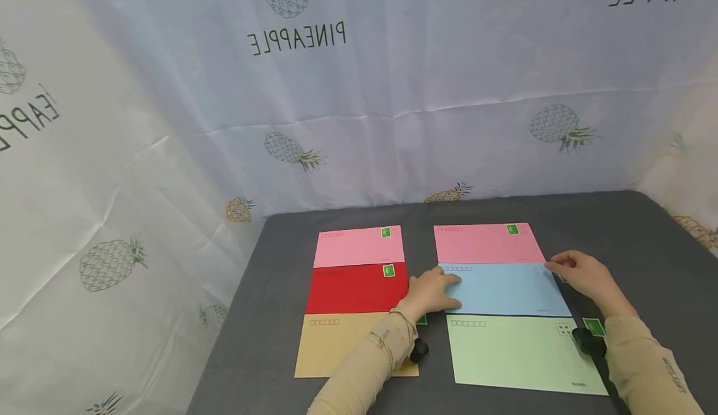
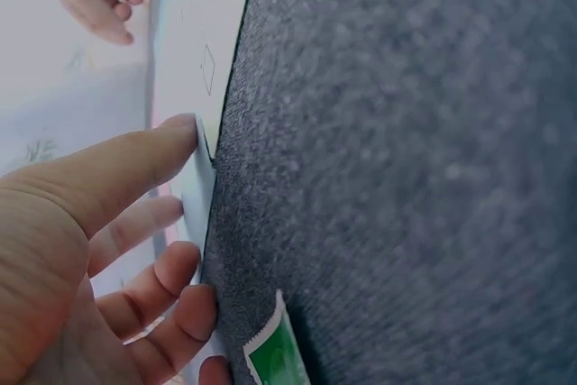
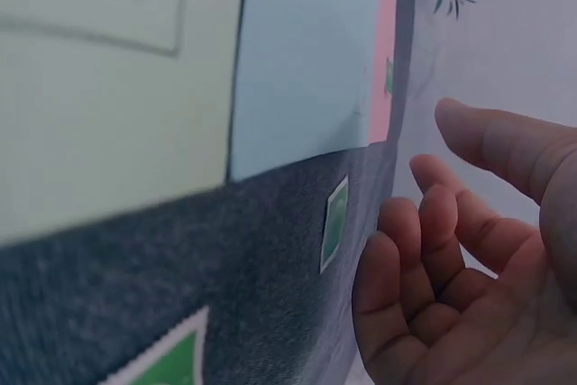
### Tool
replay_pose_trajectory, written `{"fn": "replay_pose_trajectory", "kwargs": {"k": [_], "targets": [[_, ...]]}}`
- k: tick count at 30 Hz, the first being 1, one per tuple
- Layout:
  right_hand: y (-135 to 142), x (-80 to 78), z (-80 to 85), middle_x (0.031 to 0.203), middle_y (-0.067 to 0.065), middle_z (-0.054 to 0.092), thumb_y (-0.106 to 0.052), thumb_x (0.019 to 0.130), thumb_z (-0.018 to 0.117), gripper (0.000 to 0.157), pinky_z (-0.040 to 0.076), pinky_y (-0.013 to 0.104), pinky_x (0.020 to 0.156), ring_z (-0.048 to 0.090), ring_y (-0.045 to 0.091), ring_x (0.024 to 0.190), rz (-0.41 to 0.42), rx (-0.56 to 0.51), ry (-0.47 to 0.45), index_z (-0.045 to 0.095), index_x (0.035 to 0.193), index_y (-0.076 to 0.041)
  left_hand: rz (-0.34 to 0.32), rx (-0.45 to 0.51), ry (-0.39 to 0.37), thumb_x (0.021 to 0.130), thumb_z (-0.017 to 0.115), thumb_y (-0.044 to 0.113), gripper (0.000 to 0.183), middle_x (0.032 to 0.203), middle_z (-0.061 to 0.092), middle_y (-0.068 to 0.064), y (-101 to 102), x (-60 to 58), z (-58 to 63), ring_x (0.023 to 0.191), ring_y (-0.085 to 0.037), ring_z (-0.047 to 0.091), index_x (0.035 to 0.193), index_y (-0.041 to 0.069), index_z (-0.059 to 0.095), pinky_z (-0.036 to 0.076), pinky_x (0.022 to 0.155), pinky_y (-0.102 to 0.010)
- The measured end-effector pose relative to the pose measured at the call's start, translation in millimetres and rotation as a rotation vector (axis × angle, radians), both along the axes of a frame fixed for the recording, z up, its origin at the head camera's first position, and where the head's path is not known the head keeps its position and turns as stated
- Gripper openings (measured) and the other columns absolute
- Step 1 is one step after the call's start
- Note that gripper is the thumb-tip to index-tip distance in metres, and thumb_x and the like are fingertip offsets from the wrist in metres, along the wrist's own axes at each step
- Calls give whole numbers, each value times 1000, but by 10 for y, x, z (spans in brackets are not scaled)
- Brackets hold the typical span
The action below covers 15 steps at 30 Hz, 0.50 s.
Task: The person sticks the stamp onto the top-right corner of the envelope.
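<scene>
A light blue envelope (image 1: 499, 293) lies between a pink one above and a pale green one (image 1: 521, 352) below. My left hand (image 1: 432, 293) rests at the blue envelope's left end, thumb and forefinger spread over its edge; the left wrist view shows the thumb (image 2: 167, 146) by the green envelope's corner. By the blue envelope's upper right corner is my right hand (image 1: 583, 278), its thumb (image 3: 487, 137) and loosely bent fingers apart with nothing between them in the right wrist view. A loose green stamp (image 3: 334, 223) lies beside that envelope, under the right hand in the head view.
The right column's pink envelope (image 1: 488, 243) bears a green stamp. On the left stand a stamped pink envelope (image 1: 359, 247), a stamped red one (image 1: 348, 293) and a yellow one (image 1: 336, 343). Loose stamps lie beside the yellow envelope (image 1: 422, 319) and the green one. Pineapple-print cloth (image 1: 392, 122) hangs behind the grey table.
</scene>
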State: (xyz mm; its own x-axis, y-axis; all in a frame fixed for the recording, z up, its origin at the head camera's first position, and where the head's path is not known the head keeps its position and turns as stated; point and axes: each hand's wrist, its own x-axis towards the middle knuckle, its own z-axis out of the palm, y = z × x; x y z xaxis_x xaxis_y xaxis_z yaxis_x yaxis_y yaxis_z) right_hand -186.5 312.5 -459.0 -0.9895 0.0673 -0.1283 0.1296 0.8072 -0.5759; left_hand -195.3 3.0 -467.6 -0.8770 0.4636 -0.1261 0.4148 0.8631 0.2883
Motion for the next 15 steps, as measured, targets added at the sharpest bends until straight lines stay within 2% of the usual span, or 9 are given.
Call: {"fn": "replay_pose_trajectory", "kwargs": {"k": [5,7,15], "targets": [[69,-20,-44,111,38,45,-29,93,47,50,43,48,69,48,47,93,-40,-1,-16,45,118,15,11,27,-30,75,73,40,52,116,58,5,-7,-20,-11,97,-8,56,125,36,58,43,87,-48],[101,-21,-73,113,40,43,-25,92,47,49,43,50,71,46,50,96,-58,3,-26,43,118,16,8,29,-42,75,73,41,53,118,58,5,-10,-28,-20,100,-8,56,125,37,57,42,89,-49],[143,-33,-134,110,40,44,-21,90,47,49,42,52,73,47,49,95,-87,19,-27,42,118,18,1,43,-73,74,74,44,52,118,58,8,-32,-81,-46,100,-4,53,124,41,57,41,81,-37]]}}
